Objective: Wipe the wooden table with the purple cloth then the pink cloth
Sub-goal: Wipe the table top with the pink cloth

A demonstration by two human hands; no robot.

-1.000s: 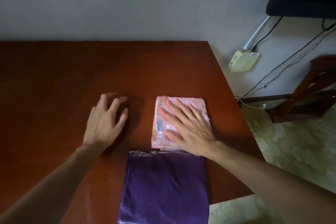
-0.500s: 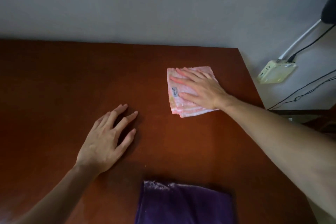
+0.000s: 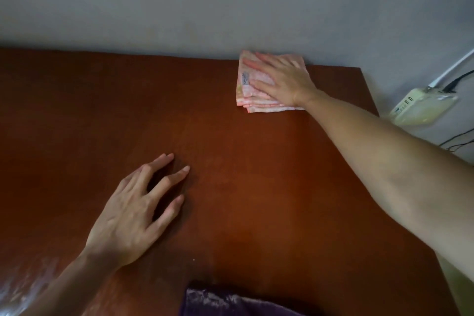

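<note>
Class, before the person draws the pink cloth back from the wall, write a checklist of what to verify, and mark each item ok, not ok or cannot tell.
1. Right hand lies flat on the pink cloth: ok.
2. Pink cloth is folded, its layers stacked: ok.
3. Pink cloth has reached the far edge of the wooden table, by the wall: ok.
4. Left hand rests open on the table, beside the return path: ok.
5. Purple cloth lies set aside at the near edge: ok.
6. Table is clean where wiped: cannot tell.
</note>
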